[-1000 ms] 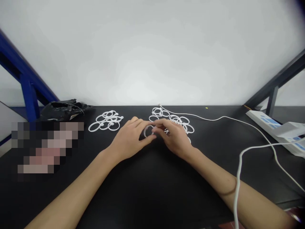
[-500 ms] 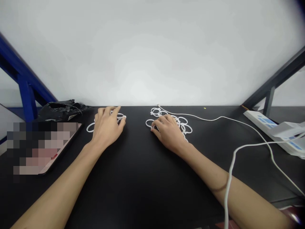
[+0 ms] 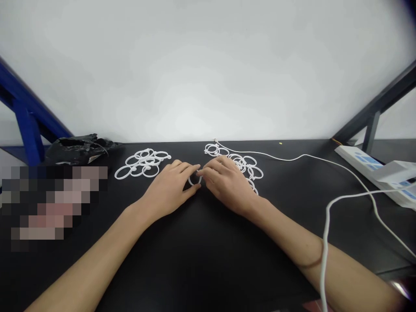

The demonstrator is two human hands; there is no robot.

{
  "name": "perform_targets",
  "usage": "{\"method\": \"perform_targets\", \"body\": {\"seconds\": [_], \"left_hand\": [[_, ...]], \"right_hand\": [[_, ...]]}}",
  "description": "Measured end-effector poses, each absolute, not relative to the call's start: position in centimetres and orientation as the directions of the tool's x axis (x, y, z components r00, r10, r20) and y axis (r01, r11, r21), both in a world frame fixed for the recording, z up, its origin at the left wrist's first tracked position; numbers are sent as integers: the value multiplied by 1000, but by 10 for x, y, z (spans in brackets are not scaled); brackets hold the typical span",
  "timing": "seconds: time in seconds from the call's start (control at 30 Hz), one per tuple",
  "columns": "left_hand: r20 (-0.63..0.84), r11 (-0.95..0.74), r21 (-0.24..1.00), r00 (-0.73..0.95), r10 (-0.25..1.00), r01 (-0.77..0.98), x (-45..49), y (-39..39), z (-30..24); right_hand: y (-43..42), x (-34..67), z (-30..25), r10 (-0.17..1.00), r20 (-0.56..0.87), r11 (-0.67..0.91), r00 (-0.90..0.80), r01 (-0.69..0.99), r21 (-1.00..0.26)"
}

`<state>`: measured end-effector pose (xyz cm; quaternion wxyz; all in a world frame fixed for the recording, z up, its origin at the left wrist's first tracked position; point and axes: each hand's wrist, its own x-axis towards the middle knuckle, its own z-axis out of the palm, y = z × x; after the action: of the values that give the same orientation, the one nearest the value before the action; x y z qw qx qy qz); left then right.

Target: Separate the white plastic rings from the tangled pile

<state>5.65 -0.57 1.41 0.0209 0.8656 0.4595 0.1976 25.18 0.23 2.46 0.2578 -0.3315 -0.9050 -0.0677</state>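
Between my two hands, above or on the black table, is a white ring, partly covered by fingers. My left hand reaches it from the left, its thumb and index finger closed at the ring's edge. From the other side, the bunched fingertips of my right hand meet the ring. A cluster of white rings with small knobs lies beyond my left hand. More white rings lie behind and beside my right hand, partly hidden by it.
A white cable runs across the right side, and its nearer stretch passes over my right forearm. At the right edge lies a white and blue box. A crumpled black bag sits at the back left, behind a pixelated area. A white wall rises behind the table.
My left hand has left the left ring cluster and moved right to the middle, uncovering those rings. A single ring has shifted slightly left and nearer, now between both hands.
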Motion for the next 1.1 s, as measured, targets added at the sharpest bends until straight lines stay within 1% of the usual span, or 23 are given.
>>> {"method": "perform_targets", "body": {"seconds": [0.13,0.33,0.47,0.6,0.7,0.77,0.83,0.93,1.0,1.1], "left_hand": [[368,-605,265,502,783,751,59,-8,19],[368,-628,331,517,773,704,64,-15,26],[362,-652,330,546,755,683,65,-16,26],[359,-649,311,546,757,694,66,-14,25],[399,-573,233,460,793,786,59,-9,25],[431,-449,159,347,833,879,50,-3,24],[435,-317,89,249,865,944,39,3,23],[378,-192,1,178,909,981,26,11,18],[343,-149,-31,151,927,988,22,13,15],[336,-134,-24,134,932,991,22,12,14]], "right_hand": [[-1,252,27,599,557,756,-575,635,-157],[-3,253,27,654,553,740,-516,587,-328],[-5,254,27,688,564,708,-457,594,-381],[-5,254,25,719,543,676,-434,619,-400],[-2,256,24,738,533,646,-415,664,-377],[2,259,24,743,542,619,-393,711,-334],[6,263,24,748,541,585,-384,767,-265],[9,270,25,767,501,527,-400,839,-135],[9,273,27,794,458,478,-399,876,-66],[7,276,31,847,373,408,-378,913,-1]]}}
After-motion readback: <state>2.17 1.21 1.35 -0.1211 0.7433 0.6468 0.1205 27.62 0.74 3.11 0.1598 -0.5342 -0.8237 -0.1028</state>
